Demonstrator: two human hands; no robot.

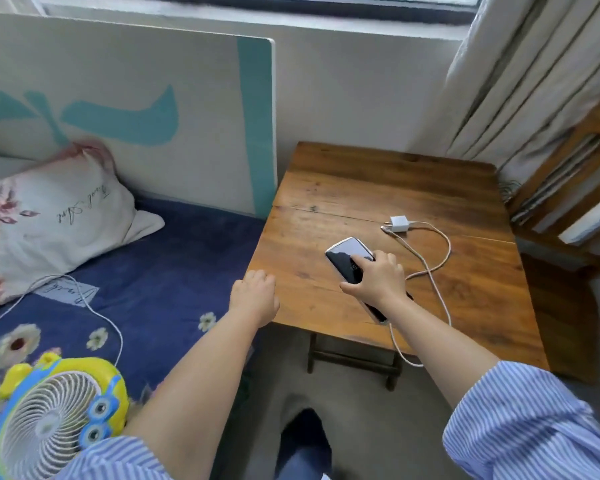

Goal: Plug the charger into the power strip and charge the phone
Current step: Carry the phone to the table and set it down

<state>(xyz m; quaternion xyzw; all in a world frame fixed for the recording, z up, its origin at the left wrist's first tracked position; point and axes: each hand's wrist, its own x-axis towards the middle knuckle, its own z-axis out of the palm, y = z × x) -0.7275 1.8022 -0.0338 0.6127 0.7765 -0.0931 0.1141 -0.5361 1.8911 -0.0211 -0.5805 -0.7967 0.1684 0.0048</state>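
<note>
A dark-screened phone [349, 256] lies on the wooden table [361, 188]. My right hand [378, 278] grips it from above, fingers over its near half. The white charger [399, 224] lies beyond the phone on the table, prongs pointing left. Its white cable [440, 261] loops to the right and runs back under the phone's near end, then hangs over the table's front edge. My left hand [255, 292] rests loosely curled at the table's left corner, holding nothing. No power strip is in view.
A bed with a blue flowered sheet [160, 271] and a pillow [49, 216] lies left of the table. A yellow-and-blue fan [52, 417] with its own white cord sits on the bed. A wooden chair [575, 188] and a curtain [520, 74] stand at the right.
</note>
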